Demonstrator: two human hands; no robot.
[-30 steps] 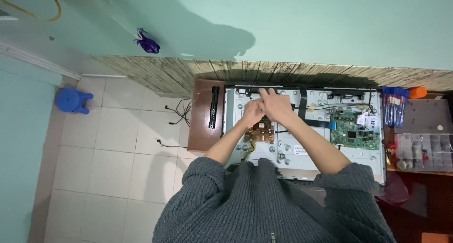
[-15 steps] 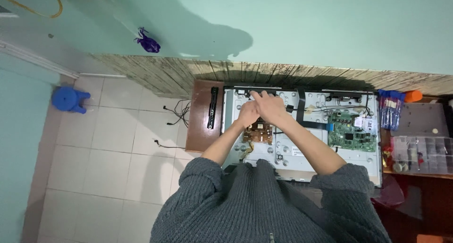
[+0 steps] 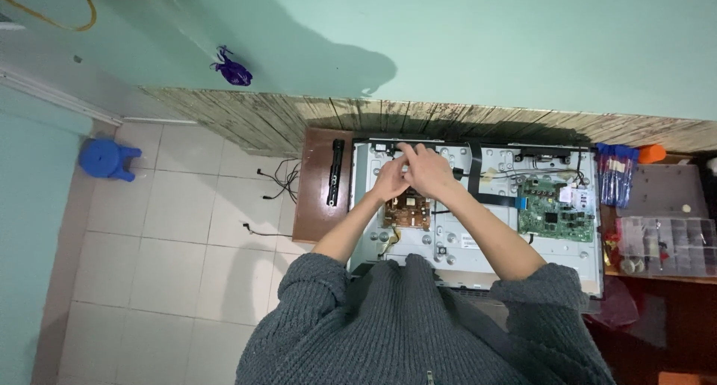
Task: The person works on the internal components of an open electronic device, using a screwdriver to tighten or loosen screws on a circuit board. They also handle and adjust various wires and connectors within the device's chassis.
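brown board (image 3: 408, 209) half-hidden by hands (image 3: 418, 172)

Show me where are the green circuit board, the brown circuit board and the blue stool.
green circuit board (image 3: 556, 219): head view, centre of the board
brown circuit board (image 3: 408, 211): head view, its middle
blue stool (image 3: 107, 159): head view, its seat

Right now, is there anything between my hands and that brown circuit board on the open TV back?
Nothing visible. The left hand and right hand sit together just above the brown circuit board, already over the metal back panel. Whether they hold anything is unclear.
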